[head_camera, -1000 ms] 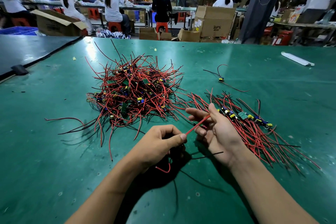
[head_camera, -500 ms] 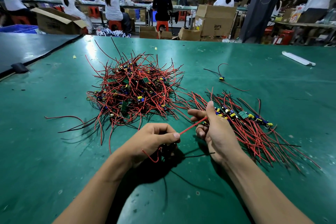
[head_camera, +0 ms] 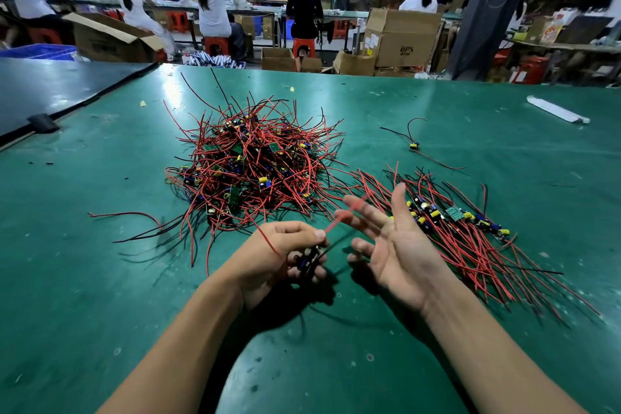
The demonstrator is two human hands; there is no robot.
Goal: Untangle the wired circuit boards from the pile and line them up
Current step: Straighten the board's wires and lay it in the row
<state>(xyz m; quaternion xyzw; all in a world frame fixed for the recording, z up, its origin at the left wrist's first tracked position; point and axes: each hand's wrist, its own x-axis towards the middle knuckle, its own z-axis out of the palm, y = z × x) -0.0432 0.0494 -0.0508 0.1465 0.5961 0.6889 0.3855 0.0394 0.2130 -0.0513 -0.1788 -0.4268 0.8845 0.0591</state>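
Observation:
A tangled pile [head_camera: 255, 165] of small circuit boards with red and black wires lies on the green table [head_camera: 100, 279], ahead and left of centre. To its right, several boards [head_camera: 453, 215] lie in a row with their wires fanned toward me. My left hand [head_camera: 279, 259] grips one small board [head_camera: 307, 260] and pinches its red wire [head_camera: 339, 220] at the thumb. My right hand [head_camera: 393, 245] is spread, palm turned left, fingers straight; the blurred red wire crosses its fingertips.
A single wired board [head_camera: 414, 145] lies apart at the back right. A white strip [head_camera: 556, 110] sits near the far right edge. A darker table [head_camera: 50, 87] adjoins on the left. Cardboard boxes [head_camera: 400, 37] and seated workers are beyond the far edge.
My right hand has let go of the red wire and spread its fingers. The left hand still holds the board, and the wire now swings loose and blurred.

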